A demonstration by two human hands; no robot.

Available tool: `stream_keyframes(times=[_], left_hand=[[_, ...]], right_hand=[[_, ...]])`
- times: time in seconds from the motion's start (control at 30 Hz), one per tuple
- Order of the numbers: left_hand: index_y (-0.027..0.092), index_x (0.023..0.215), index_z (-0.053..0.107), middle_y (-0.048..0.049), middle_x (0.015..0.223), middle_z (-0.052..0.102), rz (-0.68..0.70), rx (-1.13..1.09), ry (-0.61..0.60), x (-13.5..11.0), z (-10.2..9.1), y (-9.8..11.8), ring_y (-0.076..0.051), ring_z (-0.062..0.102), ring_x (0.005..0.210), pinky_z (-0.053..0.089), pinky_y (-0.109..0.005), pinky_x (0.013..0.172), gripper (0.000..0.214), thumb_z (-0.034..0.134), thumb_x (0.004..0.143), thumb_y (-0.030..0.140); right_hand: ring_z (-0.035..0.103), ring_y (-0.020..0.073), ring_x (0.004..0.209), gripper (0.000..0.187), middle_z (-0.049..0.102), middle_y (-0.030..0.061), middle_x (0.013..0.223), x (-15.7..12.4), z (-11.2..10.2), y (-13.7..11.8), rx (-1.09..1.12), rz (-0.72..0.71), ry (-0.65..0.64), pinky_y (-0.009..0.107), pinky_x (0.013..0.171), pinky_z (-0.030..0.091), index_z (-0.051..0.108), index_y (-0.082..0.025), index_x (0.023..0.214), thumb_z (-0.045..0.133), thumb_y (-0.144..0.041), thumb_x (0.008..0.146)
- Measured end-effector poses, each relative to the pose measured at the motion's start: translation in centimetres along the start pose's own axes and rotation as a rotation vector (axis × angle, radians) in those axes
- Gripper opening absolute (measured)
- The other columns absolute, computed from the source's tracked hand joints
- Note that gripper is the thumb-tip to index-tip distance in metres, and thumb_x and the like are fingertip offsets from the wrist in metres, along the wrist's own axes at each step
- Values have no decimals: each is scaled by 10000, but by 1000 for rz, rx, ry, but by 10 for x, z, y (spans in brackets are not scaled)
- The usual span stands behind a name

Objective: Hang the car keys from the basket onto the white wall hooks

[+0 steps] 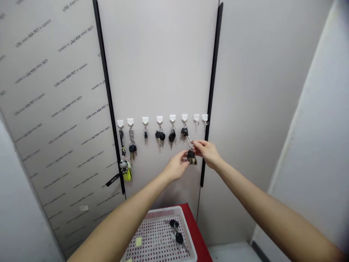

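Observation:
A bunch of keys [191, 155] with black heads hangs from a metal ring in front of the cabinet door. My right hand [208, 152] pinches the ring at its top. From the left, the fingers of my left hand [176, 165] close around the lower keys. Just above and left of my hands, another key bunch [184, 131] hangs from a white hook [184, 118]. Two more white hooks, the nearer one [196, 118] and the farther one [204, 118], are up to the right, with their bare metal prongs showing.
More key bunches [160, 135] hang along the row to the left. At its end is a keychain with a grey figure [124, 166] and a yellow-green tag. Below, a white perforated basket [152, 251] holds keys [178, 238] and stands on a red surface [200, 242]. Black door handles [215, 54] run vertically.

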State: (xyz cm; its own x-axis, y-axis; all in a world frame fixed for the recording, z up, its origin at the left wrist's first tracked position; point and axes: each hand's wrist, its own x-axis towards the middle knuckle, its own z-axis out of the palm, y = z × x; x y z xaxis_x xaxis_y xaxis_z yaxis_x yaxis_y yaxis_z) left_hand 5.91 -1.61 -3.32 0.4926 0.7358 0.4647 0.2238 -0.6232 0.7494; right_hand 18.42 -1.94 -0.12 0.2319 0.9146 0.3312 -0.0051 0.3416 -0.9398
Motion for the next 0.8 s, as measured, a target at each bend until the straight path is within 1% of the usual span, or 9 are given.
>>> stream_keyframes(times=[0.13, 0.2, 0.27, 0.37, 0.47, 0.63, 0.7, 0.73, 0.8], left_hand=[[150, 1057, 359, -51, 986, 494, 47, 118, 41, 24, 7, 22, -121, 479, 817, 373, -267, 751, 415, 385, 645, 113], [146, 1066, 351, -57, 1007, 480, 46, 163, 58, 29, 8, 28, -126, 475, 826, 368, -268, 759, 418, 374, 649, 120], [144, 1079, 337, -63, 1046, 454, 26, 191, 68, 31, 8, 30, -129, 471, 836, 362, -267, 767, 432, 378, 649, 128], [146, 1090, 327, -66, 1074, 434, -13, 216, 66, 27, 6, 26, -127, 467, 844, 351, -264, 781, 444, 377, 649, 123], [139, 1093, 325, -69, 1072, 437, -36, 237, 66, 21, 1, 19, -121, 466, 842, 346, -258, 784, 442, 364, 653, 118], [129, 1074, 351, -70, 1062, 445, -85, 268, 65, 6, -9, 9, -113, 466, 833, 348, -244, 779, 412, 358, 662, 138], [138, 1061, 366, -62, 1059, 448, -114, 277, 61, -2, -12, 3, -111, 461, 841, 344, -241, 783, 398, 360, 664, 141], [143, 1055, 373, -58, 1058, 450, -130, 278, 62, -6, -13, -1, -109, 460, 843, 343, -240, 784, 391, 361, 665, 143], [148, 1040, 389, -52, 1046, 460, -171, 270, 64, -18, -13, -14, -105, 460, 842, 343, -237, 783, 377, 366, 664, 143]], right_hand=[[435, 31, 361, 62, 464, -57, 430, 29, -8, -22, -10, -79, 124, 142, 354, 365, 484, -134, 603, 487, -195, 607], [441, 40, 354, 60, 463, -54, 416, 42, -9, -30, -31, -96, 169, 149, 345, 371, 478, -135, 591, 479, -188, 618], [452, 50, 356, 63, 466, -49, 404, 53, -9, -35, -49, -108, 207, 163, 354, 391, 473, -135, 581, 471, -177, 628], [463, 55, 362, 78, 463, -44, 392, 64, -9, -37, -67, -121, 268, 174, 363, 410, 464, -133, 563, 472, -164, 634], [463, 55, 361, 96, 455, -44, 387, 70, -9, -34, -98, -98, 309, 178, 360, 415, 454, -132, 544, 470, -152, 636], [467, 61, 364, 91, 465, -30, 411, 75, -10, -22, -150, -40, 298, 187, 365, 412, 458, -125, 544, 464, -148, 632], [474, 60, 380, 57, 488, -19, 460, 74, -13, -18, -159, -40, 290, 187, 380, 412, 477, -121, 596, 449, -154, 633], [479, 57, 396, 64, 505, -12, 507, 73, -15, -16, -174, -54, 306, 185, 392, 413, 488, -121, 648, 435, -155, 634], [493, 55, 451, 177, 532, 7, 635, 66, -21, -9, -238, -131, 348, 184, 426, 413, 483, -132, 790, 398, -168, 639]])
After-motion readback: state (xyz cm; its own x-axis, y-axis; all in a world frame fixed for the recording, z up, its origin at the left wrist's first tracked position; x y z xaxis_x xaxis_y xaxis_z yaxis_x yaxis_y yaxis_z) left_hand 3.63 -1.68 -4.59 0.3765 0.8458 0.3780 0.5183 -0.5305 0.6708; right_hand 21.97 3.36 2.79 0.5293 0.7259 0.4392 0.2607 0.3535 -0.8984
